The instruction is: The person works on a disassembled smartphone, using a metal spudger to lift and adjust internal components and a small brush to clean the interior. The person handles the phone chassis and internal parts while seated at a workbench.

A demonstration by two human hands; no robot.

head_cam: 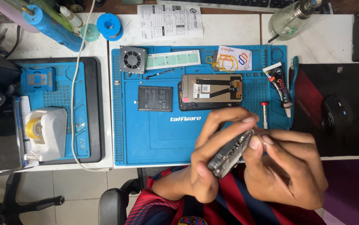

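Your left hand (212, 154) is closed around a phone frame (229, 154), held edge-on above the near edge of the blue work mat (146, 141), so its face stays hidden and blurred. Your right hand (285, 166) pinches at the frame's upper end with thumb and fingertips (254, 142); whether they grip a small part or tool there is too fine to tell. Beyond your hands, a screen assembly (210, 91) lies face down on the mat, its near edge partly covered by your left fingers, with a flat black battery (155, 98) just beside it.
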